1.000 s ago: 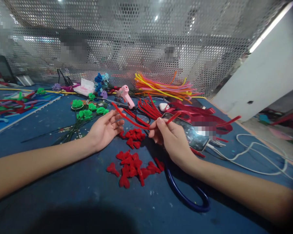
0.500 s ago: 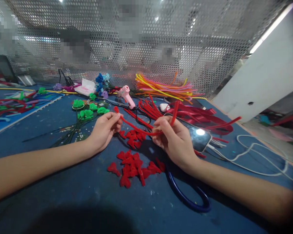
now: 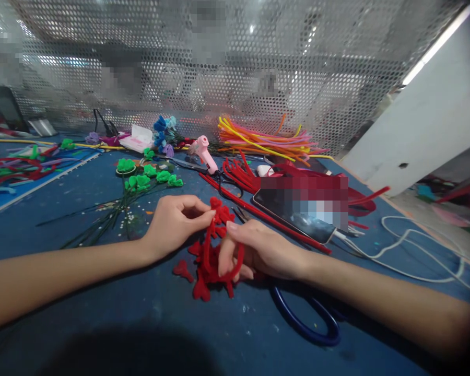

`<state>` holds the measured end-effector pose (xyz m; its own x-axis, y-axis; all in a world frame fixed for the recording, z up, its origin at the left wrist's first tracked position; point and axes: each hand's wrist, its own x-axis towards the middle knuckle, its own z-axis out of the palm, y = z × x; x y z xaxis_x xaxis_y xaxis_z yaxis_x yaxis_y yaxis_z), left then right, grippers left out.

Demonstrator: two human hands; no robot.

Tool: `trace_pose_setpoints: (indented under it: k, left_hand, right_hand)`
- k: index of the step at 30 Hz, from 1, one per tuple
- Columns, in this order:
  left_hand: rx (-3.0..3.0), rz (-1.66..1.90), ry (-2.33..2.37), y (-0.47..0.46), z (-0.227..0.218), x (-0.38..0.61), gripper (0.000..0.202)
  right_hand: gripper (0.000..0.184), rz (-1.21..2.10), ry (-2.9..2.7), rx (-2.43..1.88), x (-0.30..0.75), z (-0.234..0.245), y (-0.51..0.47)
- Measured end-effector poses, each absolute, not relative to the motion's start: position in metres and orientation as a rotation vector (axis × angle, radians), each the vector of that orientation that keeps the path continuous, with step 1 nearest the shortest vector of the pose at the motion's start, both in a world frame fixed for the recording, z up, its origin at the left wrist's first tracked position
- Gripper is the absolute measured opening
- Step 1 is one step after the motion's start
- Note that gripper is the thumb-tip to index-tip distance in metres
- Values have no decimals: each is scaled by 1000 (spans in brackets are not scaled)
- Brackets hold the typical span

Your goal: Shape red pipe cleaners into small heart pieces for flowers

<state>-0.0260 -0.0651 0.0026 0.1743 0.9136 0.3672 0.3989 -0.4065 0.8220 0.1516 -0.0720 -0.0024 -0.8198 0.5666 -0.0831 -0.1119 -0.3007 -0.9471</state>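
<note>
Between my hands a red pipe cleaner (image 3: 206,250) hangs in a downward loop. My left hand (image 3: 176,223) pinches one end between thumb and forefinger. My right hand (image 3: 264,248) is closed on the other end, thumb against fingers. Just below and behind the loop lie several bent red pipe-cleaner pieces (image 3: 201,290) in a pile, partly hidden by my right hand. A blue loop handle (image 3: 303,326) rests on the table below my right wrist; its other part is hidden under that hand.
A phone (image 3: 282,211) with a white cable (image 3: 399,277) lies to the right. Behind are a pink glue gun (image 3: 206,155), loose red pipe cleaners (image 3: 266,214) and an orange-yellow bundle (image 3: 262,141). Green flowers (image 3: 139,183) on dark stems lie left, before a perforated metal screen (image 3: 219,78).
Both hands have come lower and closer together. The pipe cleaner, stretched in a shallow curve before, now bends into a deep loop. The phone is less covered by my right hand.
</note>
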Motion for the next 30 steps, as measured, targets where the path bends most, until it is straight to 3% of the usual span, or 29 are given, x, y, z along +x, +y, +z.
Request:
trace_pose_setpoints:
  k: [5, 9, 15, 18, 21, 27, 30]
  left_hand:
    - [2159, 1150, 1186, -70, 3, -26, 13]
    - [2638, 1185, 864, -77, 5, -26, 17]
    - [2267, 1081, 978, -77, 6, -25, 11]
    - [2014, 1010, 1065, -72, 6, -23, 11]
    - [1853, 980, 1019, -69, 7, -22, 11]
    - [1641, 848, 884, -67, 8, -22, 15]
    - [1605, 835, 877, -66, 6, -23, 18]
  right_hand:
    - [57, 2184, -1383, -812, 149, -1, -70]
    - [56, 2067, -1619, -779, 150, 1, -72]
    - [63, 1404, -1867, -862, 155, 7, -78]
    - [47, 1039, -1798, -944, 157, 7, -74]
    - [21, 907, -1856, -902, 158, 4, -67]
    - [11, 625, -2101, -707, 162, 5, -61]
    - [14, 277, -2216, -639, 169, 8, -56]
